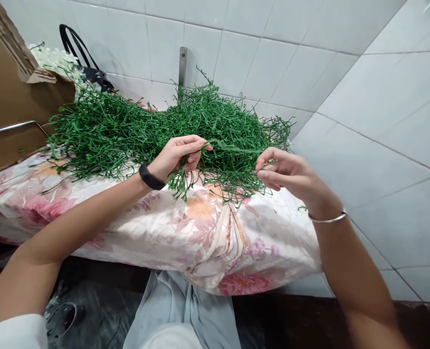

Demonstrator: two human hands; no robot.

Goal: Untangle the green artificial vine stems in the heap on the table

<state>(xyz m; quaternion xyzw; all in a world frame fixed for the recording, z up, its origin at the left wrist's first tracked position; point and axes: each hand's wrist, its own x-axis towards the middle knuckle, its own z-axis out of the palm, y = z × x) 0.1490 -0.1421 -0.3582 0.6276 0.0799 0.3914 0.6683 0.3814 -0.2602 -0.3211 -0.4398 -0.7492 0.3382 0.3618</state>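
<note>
My left hand (pixel 184 152), with a black band on the wrist, is closed around a small bunch of green artificial stems (pixel 180 183) whose branched tips hang below the fingers. Thin green strands stretch from its thumb and forefinger across to my right hand (pixel 282 172). That hand wears a silver bangle, and its thumb and fingertips are pinched together at a stem; the exact grip is hard to make out. Behind and beneath both hands spreads a large heap of green artificial stems (pixel 128 126), loose and tangled, on the floral cloth (pixel 157 242).
A cardboard box (pixel 15 102) stands at the left, with white artificial flowers (pixel 57 63) and a black bag (pixel 95 77) behind it. White tiled walls (pixel 258 63) close off the back and right. A metal strip (pixel 182 68) is fixed to the back wall.
</note>
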